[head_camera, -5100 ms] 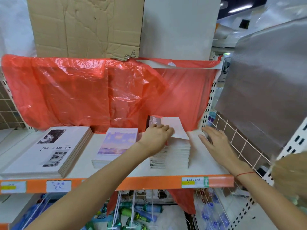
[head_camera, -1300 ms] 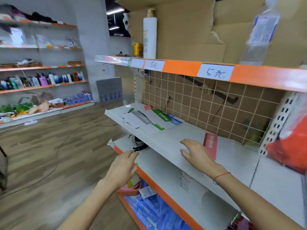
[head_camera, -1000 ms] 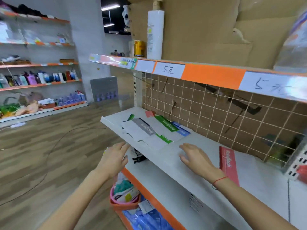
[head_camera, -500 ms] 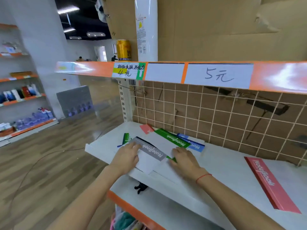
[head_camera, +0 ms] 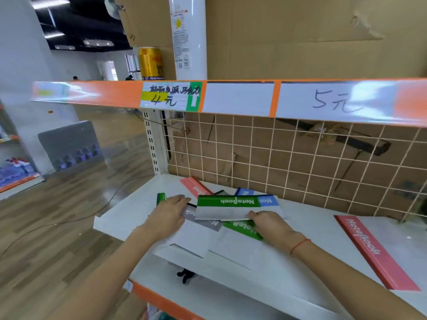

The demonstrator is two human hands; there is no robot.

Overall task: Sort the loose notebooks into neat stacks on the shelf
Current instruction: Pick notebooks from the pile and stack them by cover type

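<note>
Little is judged sorted: the loose notebooks (head_camera: 208, 227) lie fanned on the shelf (head_camera: 120, 215), a red notebook (head_camera: 374, 252) apart at three o'clock. A green notebook (head_camera: 228, 205) is pinched by the right hand (head_camera: 269, 224); the pile is pressed by the left hand (head_camera: 167, 215), fingers straight and together.

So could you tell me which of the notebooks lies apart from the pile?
The red notebook at the right, flat and alone on the shelf; the others overlap under both hands.

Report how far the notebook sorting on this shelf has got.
Done: no neat stack shows yet. In hand: the right hand lifts a green notebook while the left hand rests on the grey notebook. Left: the overlapping pile and the red notebook lying apart on the shelf.
</note>
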